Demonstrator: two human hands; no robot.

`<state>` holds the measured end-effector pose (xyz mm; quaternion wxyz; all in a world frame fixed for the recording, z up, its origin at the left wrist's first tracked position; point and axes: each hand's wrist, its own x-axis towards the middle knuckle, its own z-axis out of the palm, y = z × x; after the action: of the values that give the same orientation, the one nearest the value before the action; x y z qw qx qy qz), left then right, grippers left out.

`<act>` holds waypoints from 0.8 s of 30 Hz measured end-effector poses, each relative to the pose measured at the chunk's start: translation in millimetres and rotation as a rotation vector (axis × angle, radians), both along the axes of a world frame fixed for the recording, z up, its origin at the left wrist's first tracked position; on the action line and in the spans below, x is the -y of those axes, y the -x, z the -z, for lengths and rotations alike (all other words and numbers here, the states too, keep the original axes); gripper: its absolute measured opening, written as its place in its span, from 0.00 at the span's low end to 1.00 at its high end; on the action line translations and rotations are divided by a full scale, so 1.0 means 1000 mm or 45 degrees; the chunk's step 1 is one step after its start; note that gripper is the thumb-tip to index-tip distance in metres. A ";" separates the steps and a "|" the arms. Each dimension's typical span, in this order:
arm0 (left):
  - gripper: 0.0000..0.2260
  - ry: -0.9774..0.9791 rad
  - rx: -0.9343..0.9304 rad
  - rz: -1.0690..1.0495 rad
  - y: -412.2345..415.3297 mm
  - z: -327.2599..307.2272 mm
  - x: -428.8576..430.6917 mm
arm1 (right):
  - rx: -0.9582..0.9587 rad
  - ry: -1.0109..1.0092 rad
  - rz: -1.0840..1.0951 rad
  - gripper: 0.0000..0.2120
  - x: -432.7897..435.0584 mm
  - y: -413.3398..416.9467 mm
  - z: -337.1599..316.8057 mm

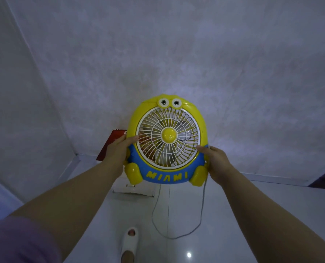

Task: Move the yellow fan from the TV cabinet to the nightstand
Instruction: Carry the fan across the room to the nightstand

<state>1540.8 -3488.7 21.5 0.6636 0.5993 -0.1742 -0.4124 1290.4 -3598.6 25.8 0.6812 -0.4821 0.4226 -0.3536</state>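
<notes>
The yellow fan [167, 141] is held up in the air in front of me, upright and facing me. It has a white round grille, two cartoon eyes on top, a blue lower band reading MIAMI and two yellow feet. My left hand [118, 154] grips its left side and my right hand [217, 162] grips its right side. Its grey cord [201, 211] hangs from the right side and loops down toward the floor. Neither the TV cabinet nor the nightstand is in view.
A pale wall fills the background, meeting a side wall at the left. A red flat object [108, 147] leans in the corner behind the fan. A white object [133, 186] lies on the glossy white floor. My foot in a white slipper [129, 242] shows below.
</notes>
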 end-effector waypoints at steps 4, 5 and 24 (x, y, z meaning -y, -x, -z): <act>0.16 -0.014 -0.016 0.031 -0.028 0.005 0.038 | -0.004 -0.019 0.032 0.16 0.031 -0.026 0.006; 0.15 -0.010 -0.020 0.061 -0.036 0.005 0.049 | -0.007 -0.017 0.045 0.16 0.039 -0.033 0.006; 0.20 -0.010 0.079 0.400 -0.148 0.005 0.218 | 0.059 -0.014 0.345 0.12 0.156 -0.131 -0.001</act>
<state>1688.7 -3706.5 16.8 0.5829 0.5796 -0.2847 -0.4932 1421.0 -3754.6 27.1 0.6393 -0.4088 0.4700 -0.4510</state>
